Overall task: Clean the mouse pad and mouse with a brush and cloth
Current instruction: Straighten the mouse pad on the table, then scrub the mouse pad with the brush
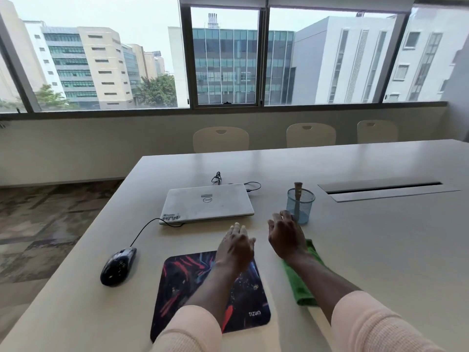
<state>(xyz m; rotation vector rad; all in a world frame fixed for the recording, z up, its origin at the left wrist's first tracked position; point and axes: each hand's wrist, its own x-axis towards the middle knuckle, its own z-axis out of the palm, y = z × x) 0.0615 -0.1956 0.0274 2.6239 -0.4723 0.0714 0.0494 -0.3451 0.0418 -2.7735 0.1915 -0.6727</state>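
Mouse pad (pixel 203 283) lies on the table (pixel 355 250) under the left hand (pixel 236 246), whose fingers are loosely spread and empty; green cloth (pixel 302 283) lies beneath the right hand (pixel 286 237), fingers open, holding nothing; mouse (pixel 118 266) sits well left of the left fingers; brush (pixel 297 196) stands in a mesh cup (pixel 300 205) just beyond the right fingertips.

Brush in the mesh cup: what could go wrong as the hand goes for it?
1. The right hand is close to the light mesh cup; pulling the upright brush at an angle may tip it.
2. The forearm lies over the green cloth and might drag it.
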